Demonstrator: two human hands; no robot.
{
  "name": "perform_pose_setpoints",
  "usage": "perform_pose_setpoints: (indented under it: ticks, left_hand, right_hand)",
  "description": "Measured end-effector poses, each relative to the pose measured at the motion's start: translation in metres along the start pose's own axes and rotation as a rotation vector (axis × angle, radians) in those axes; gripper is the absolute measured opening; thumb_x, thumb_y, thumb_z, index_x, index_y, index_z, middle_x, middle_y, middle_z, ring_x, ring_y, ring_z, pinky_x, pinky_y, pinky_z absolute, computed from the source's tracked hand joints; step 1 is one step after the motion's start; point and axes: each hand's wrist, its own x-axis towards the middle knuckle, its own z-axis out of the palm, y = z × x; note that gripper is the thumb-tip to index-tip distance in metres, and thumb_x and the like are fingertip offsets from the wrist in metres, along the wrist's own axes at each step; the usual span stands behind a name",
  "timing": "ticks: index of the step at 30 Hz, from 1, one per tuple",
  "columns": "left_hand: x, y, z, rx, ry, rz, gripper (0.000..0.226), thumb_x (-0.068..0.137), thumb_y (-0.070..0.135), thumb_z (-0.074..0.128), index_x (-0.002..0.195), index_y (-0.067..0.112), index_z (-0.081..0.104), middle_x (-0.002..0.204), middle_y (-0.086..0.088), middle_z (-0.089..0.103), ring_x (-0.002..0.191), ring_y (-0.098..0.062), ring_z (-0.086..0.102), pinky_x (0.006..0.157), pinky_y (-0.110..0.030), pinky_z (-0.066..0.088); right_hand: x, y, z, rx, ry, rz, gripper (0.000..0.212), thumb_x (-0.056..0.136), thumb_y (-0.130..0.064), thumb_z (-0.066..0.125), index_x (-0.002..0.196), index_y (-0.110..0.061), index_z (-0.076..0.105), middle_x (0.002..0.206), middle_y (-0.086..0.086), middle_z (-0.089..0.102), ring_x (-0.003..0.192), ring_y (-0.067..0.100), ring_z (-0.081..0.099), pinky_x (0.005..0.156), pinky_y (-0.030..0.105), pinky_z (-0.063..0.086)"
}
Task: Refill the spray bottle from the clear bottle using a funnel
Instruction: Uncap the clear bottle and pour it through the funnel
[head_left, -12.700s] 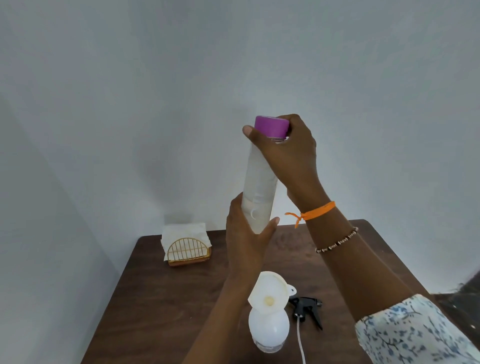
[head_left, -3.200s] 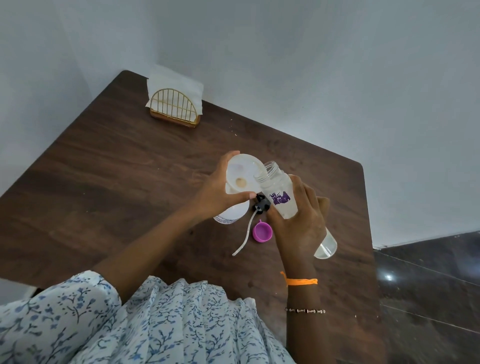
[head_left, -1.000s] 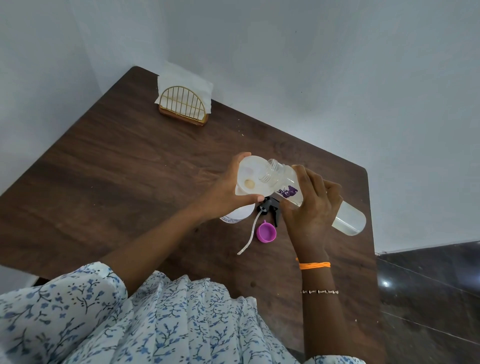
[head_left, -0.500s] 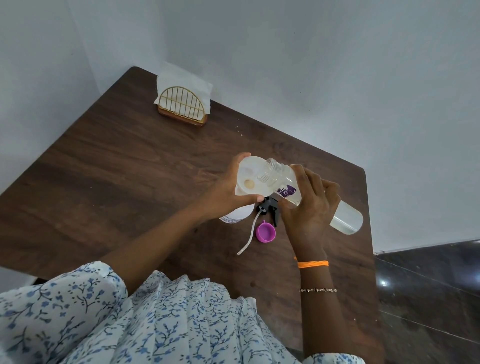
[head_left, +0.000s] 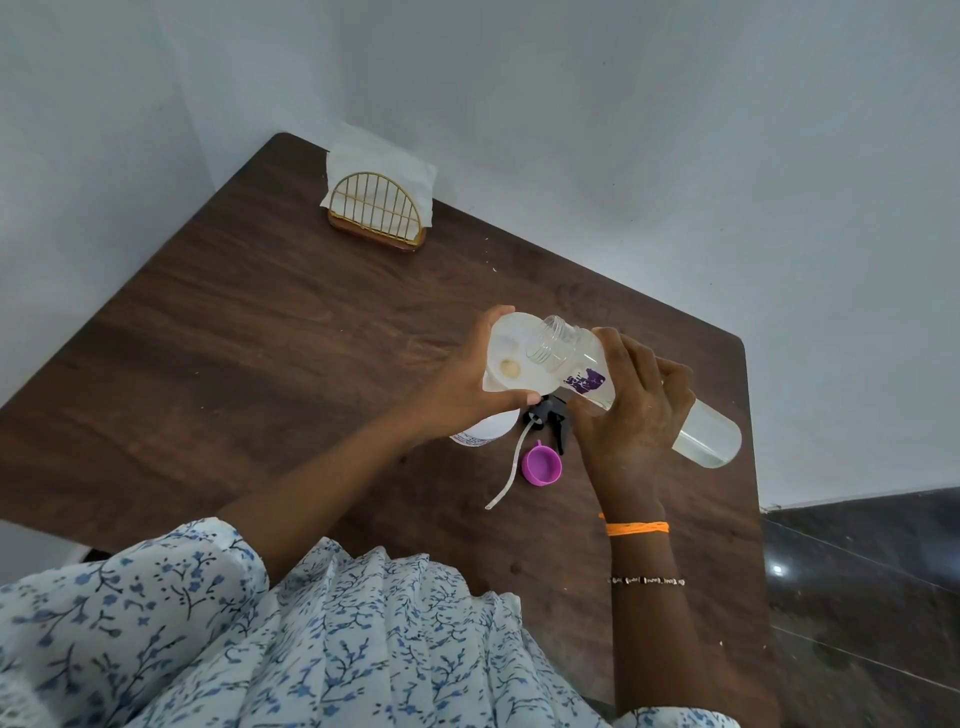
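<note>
My right hand (head_left: 631, 410) grips the clear bottle (head_left: 706, 434), which is uncapped and tipped nearly flat, its open mouth over the white funnel (head_left: 511, 364). A little liquid lies near the bottle's raised base. My left hand (head_left: 465, 389) holds the funnel by its rim. The funnel sits in the white spray bottle (head_left: 485, 428), which is mostly hidden under the funnel and my left hand. The black spray head (head_left: 551, 415) with its white tube lies on the table just in front. The purple cap (head_left: 542, 464) lies mouth up beside it.
A gold wire napkin holder (head_left: 378, 215) with white napkins stands at the far left corner of the dark wooden table (head_left: 234, 338). White walls close in behind and to the left. The table's right edge drops to a dark floor (head_left: 862, 597).
The clear bottle's base has risen since 3.2 s ago, and its mouth has moved over the funnel. Over the last second both hands stay almost still.
</note>
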Motion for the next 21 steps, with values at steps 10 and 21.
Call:
perform_pose_setpoints:
  ticks: [10, 21]
  left_hand:
    - [0.0010, -0.0024, 0.0004, 0.004, 0.004, -0.005, 0.088, 0.078, 0.022, 0.073, 0.141, 0.025, 0.011, 0.139, 0.007, 0.029, 0.113, -0.002, 0.032, 0.069, 0.014, 0.025]
    - [0.0005, -0.0016, -0.0004, -0.007, -0.002, 0.000, 0.087, 0.078, 0.021, 0.073, 0.141, 0.025, 0.012, 0.142, 0.003, 0.029, 0.113, -0.001, 0.032, 0.072, 0.014, 0.025]
  right_hand:
    - [0.0000, -0.0008, -0.0001, 0.002, 0.005, 0.002, 0.064, 0.059, -0.011, 0.082, 0.118, -0.018, 0.059, 0.115, 0.001, 0.063, 0.103, 0.022, 0.041, 0.083, 0.032, 0.032]
    - [0.0012, -0.0039, 0.0000, 0.012, 0.007, 0.006, 0.065, 0.058, -0.009, 0.082, 0.118, -0.018, 0.058, 0.115, 0.001, 0.064, 0.102, 0.022, 0.040, 0.082, 0.033, 0.032]
